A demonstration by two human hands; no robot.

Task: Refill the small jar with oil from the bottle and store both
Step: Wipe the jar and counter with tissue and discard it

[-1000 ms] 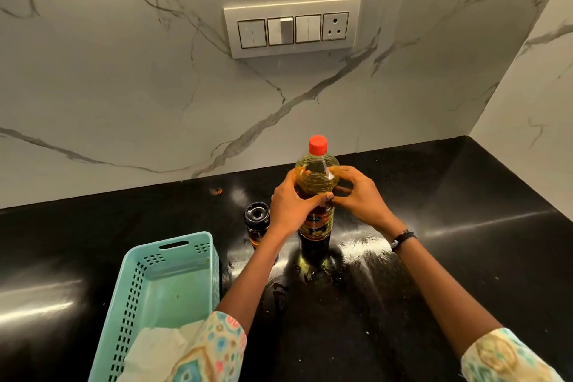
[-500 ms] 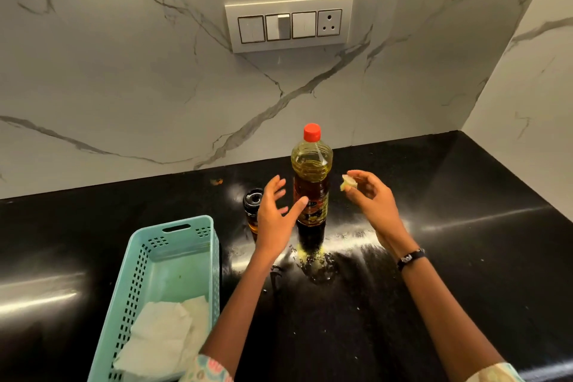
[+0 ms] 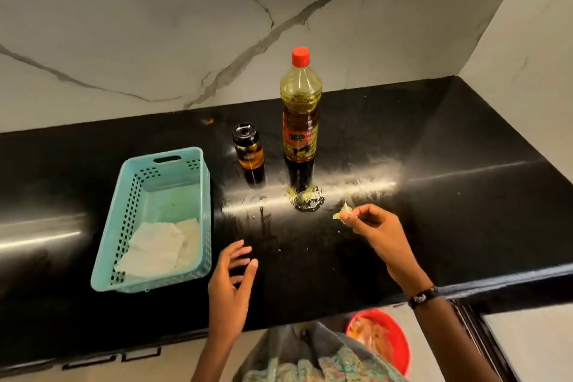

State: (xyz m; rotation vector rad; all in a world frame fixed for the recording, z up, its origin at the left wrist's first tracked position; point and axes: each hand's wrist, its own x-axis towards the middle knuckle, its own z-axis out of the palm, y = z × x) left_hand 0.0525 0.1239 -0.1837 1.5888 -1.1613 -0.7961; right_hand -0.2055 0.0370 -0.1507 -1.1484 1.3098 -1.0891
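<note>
bottle [image 3: 300, 108] red-capped, amber oil — left hand [image 3: 231, 285] fingers apart, right hand [image 3: 376, 229] pinching scrap [image 3: 342, 213].

Bare black counter [image 3: 449, 226] across the right half and lower centre of frame: open passage. Centre: bottle [image 3: 300, 108] and small jar [image 3: 248, 146] upright, narrow gap between them. Teal basket [image 3: 204, 214] blocks lower left. Marble wall [image 3: 124, 40] closes the top.
</note>
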